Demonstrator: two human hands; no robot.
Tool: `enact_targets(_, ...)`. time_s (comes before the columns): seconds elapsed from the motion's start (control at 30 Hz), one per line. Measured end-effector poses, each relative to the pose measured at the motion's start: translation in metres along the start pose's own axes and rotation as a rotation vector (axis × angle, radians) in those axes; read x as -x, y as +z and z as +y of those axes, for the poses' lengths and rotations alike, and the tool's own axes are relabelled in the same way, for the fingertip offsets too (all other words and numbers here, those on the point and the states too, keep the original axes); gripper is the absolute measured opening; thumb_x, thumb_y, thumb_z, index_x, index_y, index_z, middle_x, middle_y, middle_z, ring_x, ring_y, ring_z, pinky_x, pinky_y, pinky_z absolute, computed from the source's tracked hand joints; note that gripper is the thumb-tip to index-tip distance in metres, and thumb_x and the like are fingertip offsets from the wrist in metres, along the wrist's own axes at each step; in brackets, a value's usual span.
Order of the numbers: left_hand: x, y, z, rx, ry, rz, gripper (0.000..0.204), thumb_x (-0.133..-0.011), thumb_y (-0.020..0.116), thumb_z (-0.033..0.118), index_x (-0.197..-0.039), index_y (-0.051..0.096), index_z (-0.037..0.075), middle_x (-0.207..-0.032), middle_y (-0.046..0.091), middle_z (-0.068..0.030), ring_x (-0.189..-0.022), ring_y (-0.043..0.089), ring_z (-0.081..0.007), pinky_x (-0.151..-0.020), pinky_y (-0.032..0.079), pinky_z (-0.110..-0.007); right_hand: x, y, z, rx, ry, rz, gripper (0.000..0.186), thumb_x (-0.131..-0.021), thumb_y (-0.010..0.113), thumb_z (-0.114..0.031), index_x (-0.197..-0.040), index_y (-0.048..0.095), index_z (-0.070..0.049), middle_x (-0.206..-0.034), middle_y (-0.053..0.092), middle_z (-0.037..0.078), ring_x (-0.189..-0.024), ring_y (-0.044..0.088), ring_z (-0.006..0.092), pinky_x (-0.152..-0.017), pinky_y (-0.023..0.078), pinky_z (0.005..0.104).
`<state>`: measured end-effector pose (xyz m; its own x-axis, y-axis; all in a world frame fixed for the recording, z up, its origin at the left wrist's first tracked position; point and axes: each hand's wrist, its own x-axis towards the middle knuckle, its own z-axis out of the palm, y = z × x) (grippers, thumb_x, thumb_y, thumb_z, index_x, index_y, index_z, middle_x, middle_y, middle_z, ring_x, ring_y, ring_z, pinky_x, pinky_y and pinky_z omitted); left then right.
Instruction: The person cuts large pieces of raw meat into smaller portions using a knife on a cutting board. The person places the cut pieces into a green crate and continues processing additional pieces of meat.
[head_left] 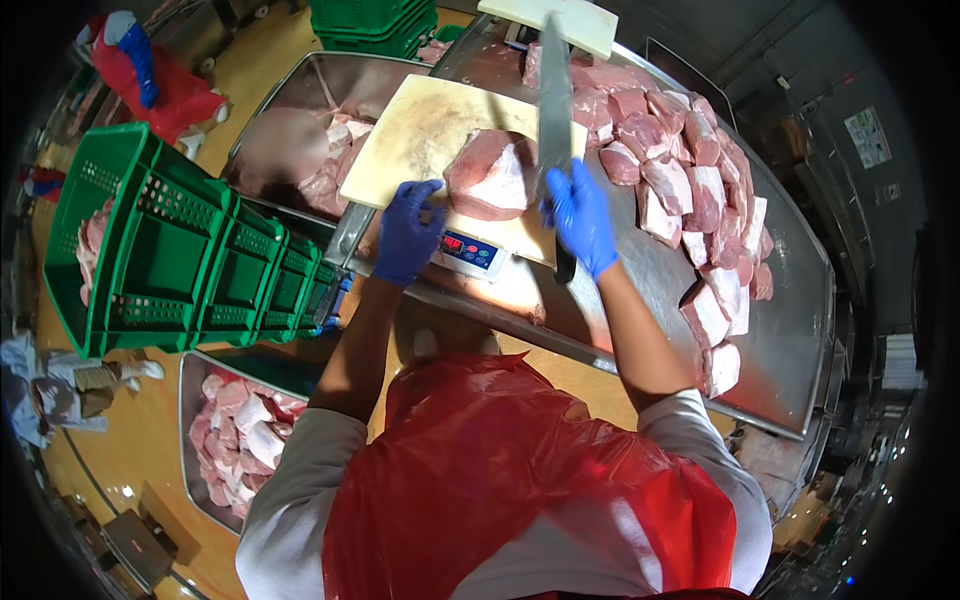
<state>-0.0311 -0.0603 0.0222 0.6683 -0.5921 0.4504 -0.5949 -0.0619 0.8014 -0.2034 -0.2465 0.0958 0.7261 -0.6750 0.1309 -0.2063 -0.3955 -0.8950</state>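
A large knife (554,100) with a long, broad blade points away from me over the right side of the white cutting board (400,130). My right hand (582,220), in a blue glove, is closed around it near the handle, whose dark end sticks out below. On the board, left of the blade, lies a thick block of raw meat (490,172) with a pale fat layer. My left hand (408,232), also blue-gloved, is beside the meat's left edge, fingers loosely curled and apart, with nothing seen in them. A digital scale (470,254) shows at the board's near edge.
Many meat pieces (700,190) are heaped along the right of the steel table (640,280). Left stand stacked green crates (170,250) and a metal tub (310,70) of meat. Another tub (190,440) of meat is at lower left. A person in a red apron (150,80) stands far left.
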Motion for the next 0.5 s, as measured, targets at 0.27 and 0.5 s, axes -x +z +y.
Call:
enact_targets(0.27, -0.011, 0.030, -0.031, -0.056, 0.331, 0.043, 0.016, -0.081, 0.071, 0.007, -0.095, 0.064, 0.010, -0.088, 0.066, -0.0083, -0.080, 0.066, -0.0301, -0.072, 0.054, -0.042, 0.006, 0.064, -0.027, 0.491, -0.280, -0.126, 0.017, -0.100, 0.053, -0.017, -0.106, 0.046, -0.003, -0.080, 0.063, 0.032, -0.073, 0.063, 0.0509, -0.064, 0.048, 0.0583)
enact_targets(0.5, 0.004, 0.014, -0.033, -0.336, 0.508, 0.083, 0.010, -0.078, 0.070, 0.006, -0.083, 0.062, 0.010, -0.089, 0.063, -0.0072, -0.077, 0.065, -0.0264, -0.063, 0.053, -0.039, 0.077, -0.018, 0.008, 0.935, -0.048, -0.520, 0.025, -0.100, 0.046, -0.018, -0.123, 0.047, -0.007, -0.093, 0.067, 0.027, -0.083, 0.067, 0.0458, -0.070, 0.052, 0.0535)
